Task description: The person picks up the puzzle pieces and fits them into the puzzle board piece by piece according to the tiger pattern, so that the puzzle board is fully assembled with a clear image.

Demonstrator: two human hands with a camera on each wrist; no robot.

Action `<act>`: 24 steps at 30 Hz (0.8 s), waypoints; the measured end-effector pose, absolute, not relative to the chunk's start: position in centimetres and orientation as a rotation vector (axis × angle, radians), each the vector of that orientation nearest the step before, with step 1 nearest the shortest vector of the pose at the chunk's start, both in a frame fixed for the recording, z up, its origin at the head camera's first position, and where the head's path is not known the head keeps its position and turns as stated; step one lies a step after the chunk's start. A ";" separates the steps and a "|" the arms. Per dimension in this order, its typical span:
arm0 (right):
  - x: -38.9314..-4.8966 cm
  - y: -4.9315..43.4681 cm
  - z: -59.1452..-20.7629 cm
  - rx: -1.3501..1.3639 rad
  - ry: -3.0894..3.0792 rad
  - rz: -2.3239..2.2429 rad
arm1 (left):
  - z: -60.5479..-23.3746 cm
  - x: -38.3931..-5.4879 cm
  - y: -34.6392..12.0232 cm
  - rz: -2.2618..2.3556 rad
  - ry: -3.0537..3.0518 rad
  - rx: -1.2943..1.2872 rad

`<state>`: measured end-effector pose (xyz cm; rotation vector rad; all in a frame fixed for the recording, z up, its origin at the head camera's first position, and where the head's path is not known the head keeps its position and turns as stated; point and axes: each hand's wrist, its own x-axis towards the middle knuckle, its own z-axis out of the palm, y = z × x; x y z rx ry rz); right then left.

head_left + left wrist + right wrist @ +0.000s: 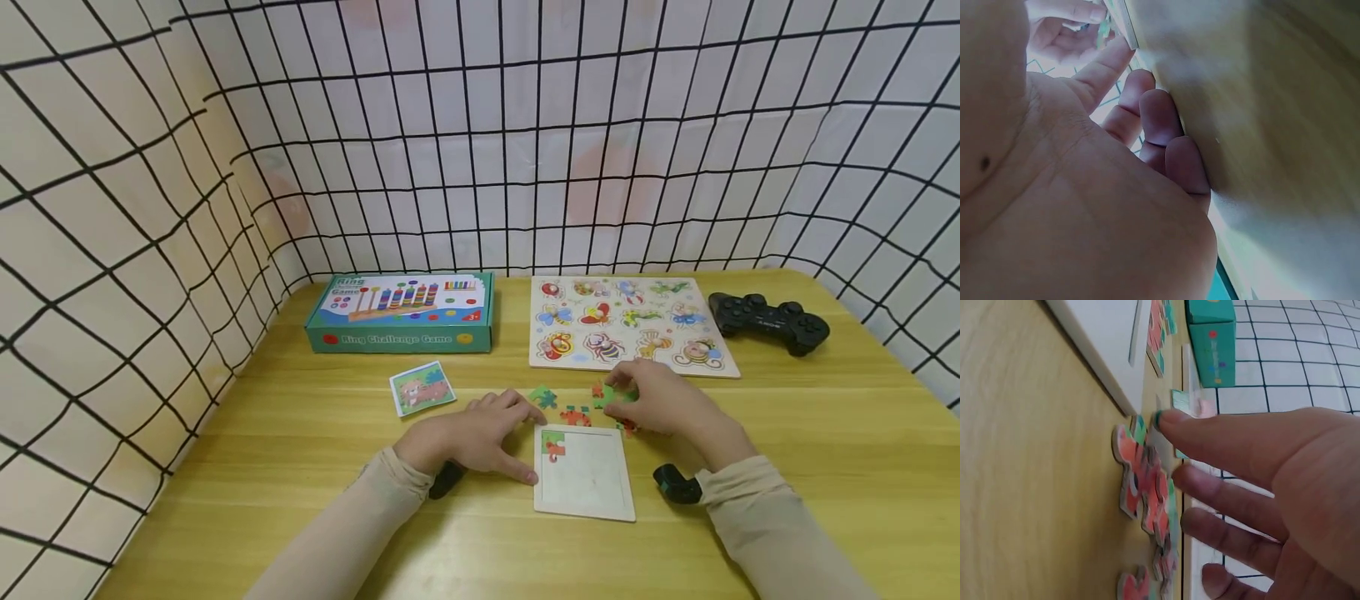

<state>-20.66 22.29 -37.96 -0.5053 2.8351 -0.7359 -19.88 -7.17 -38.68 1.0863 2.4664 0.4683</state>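
Observation:
A pale wooden puzzle tray [588, 479] lies in front of me, with a green and orange piece [553, 442] in its upper left corner. My left hand [480, 435] rests beside the tray, fingers spread, with index finger and thumb touching its left edge. Beyond the tray's top right corner, my right hand [663, 402] pinches a small green puzzle piece [1157, 419] at the thumb tip; its index finger is hidden in the right wrist view. Loose pieces [575, 417] lie along the tray's far side, and a jumble of orange pieces [1141, 475] sits under the right hand.
A picture card [422, 389] lies left of the tray. Behind stand a green Ring Challenge Game box [401, 312] and an insect peg board [630, 321]. A black game controller [768, 322] lies at the right. Grid-patterned cloth [525, 150] encloses the table.

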 end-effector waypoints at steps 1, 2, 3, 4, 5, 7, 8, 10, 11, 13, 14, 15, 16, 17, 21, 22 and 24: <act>-20.7 22.2 -37.9 -0.491 2.821 -0.774 | -38.7 -19.9 -7.2 0.465 2.469 1.087; -20.7 22.1 -37.9 -0.482 2.810 -0.812 | -38.7 -19.9 -7.2 0.460 2.473 1.088; -20.8 22.1 -37.9 -0.475 2.801 -0.849 | -38.7 -19.9 -7.2 0.456 2.478 1.090; -20.8 21.9 -37.8 -0.466 2.791 -0.880 | -38.7 -19.9 -7.2 0.451 2.482 1.093; -20.8 21.9 -37.8 -0.468 2.784 -0.906 | -38.7 -19.9 -7.2 0.448 2.486 1.095; -20.7 21.8 -37.9 -0.477 2.761 -0.959 | -38.8 -19.8 -7.2 0.445 2.486 1.096; -20.7 21.8 -38.0 -0.483 2.754 -0.973 | -38.8 -19.8 -7.2 0.445 2.487 1.096; -20.5 21.8 -38.0 -0.493 2.746 -0.995 | -38.9 -19.7 -7.2 0.448 2.485 1.099; -20.5 21.9 -38.1 -0.500 2.744 -1.005 | -38.9 -19.7 -7.2 0.449 2.484 1.103; -20.3 22.1 -38.1 -0.509 2.751 -1.020 | -39.1 -19.6 -7.2 0.450 2.482 1.103; -20.3 22.2 -38.0 -0.517 2.754 -1.032 | -39.1 -19.5 -7.2 0.453 2.483 1.104; -20.2 22.3 -38.0 -0.526 2.757 -1.048 | -39.1 -19.4 -7.2 0.456 2.483 1.103; -20.1 22.3 -37.9 -0.528 2.754 -1.072 | -39.1 -19.4 -7.2 0.457 2.485 1.105; -20.0 22.4 -37.7 -0.534 2.746 -1.101 | -39.1 -19.4 -7.1 0.459 2.485 1.101; -19.9 22.4 -37.0 -0.566 2.665 -1.216 | -39.1 -19.4 -7.2 0.459 2.489 1.091; -19.9 22.4 -36.8 -0.580 2.639 -1.243 | -39.1 -19.5 -7.2 0.458 2.492 1.093; -20.0 22.4 -36.4 -0.606 2.598 -1.273 | -39.2 -19.7 -7.2 0.457 2.497 1.096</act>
